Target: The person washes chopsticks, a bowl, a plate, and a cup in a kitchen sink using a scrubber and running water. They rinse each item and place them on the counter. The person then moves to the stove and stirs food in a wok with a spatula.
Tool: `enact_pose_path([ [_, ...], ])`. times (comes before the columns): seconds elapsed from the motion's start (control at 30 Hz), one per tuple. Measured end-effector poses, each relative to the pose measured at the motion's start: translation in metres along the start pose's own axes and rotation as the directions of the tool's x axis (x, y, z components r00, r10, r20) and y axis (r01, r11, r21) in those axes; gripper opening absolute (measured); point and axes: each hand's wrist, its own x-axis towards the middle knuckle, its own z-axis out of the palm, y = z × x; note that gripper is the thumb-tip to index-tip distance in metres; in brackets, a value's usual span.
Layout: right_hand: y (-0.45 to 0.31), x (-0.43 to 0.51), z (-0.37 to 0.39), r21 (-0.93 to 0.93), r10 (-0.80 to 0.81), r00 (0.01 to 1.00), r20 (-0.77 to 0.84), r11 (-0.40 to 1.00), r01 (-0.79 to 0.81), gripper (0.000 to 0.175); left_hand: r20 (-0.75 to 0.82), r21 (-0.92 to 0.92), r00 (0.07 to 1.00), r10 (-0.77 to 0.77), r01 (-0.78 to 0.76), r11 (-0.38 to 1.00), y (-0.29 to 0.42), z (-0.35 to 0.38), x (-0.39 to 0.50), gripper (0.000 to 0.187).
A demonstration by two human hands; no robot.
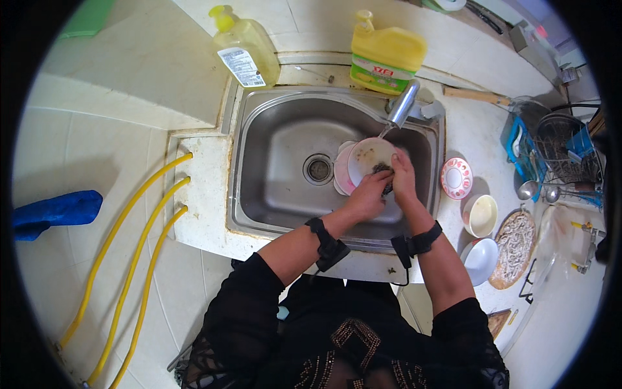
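A white bowl with a pink rim [367, 154] is tilted in my right hand [404, 177], over the right part of the stainless steel sink [286, 194]. My left hand [370, 197] presses a dark scouring pad [383, 176] against the bowl's inside near its lower right edge. Brown specks show on the bowl's inner surface. More pink and white dishware [342, 167] lies beneath it in the sink. The metal faucet [404, 106] stands just above the bowl, with water coming from its spout.
Behind the sink stand a yellow pump bottle [250, 53] and a yellow detergent jug [386, 56]. On the right counter are a patterned dish [456, 178], a cream bowl [480, 216], a white bowl [480, 261], an oval board [513, 248] and a blue rack [517, 146]. Yellow hoses [126, 233] run at left.
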Motion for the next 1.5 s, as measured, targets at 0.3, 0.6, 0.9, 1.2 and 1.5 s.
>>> enact_pose_path([
  [0.3,-0.005,0.001,-0.003,0.06,0.081,0.997,0.015,0.995,-0.082,0.029,0.005,0.109,0.997,-0.074,0.073,0.991,0.004,-0.008,0.003,0.046],
  [0.6,0.001,0.01,-0.008,0.047,0.086,0.996,0.025,0.995,-0.088,0.031,0.015,0.229,0.995,-0.1,0.094,0.969,-0.005,-0.008,0.002,0.033],
  [0.9,-0.005,0.015,-0.007,-0.08,0.094,0.991,0.094,0.993,-0.087,0.035,-0.078,0.193,0.996,-0.049,0.063,0.979,0.012,-0.002,-0.011,0.035],
  [1.2,-0.037,-0.019,-0.002,0.086,0.261,0.965,-0.007,0.962,-0.259,0.034,-0.074,0.164,0.997,0.003,0.009,0.986,0.018,-0.008,-0.009,0.03],
  [1.5,0.008,-0.008,-0.017,-0.095,0.025,0.999,0.028,0.995,-0.022,0.029,0.05,0.246,0.992,-0.117,0.102,0.964,0.021,-0.01,-0.009,0.032],
])
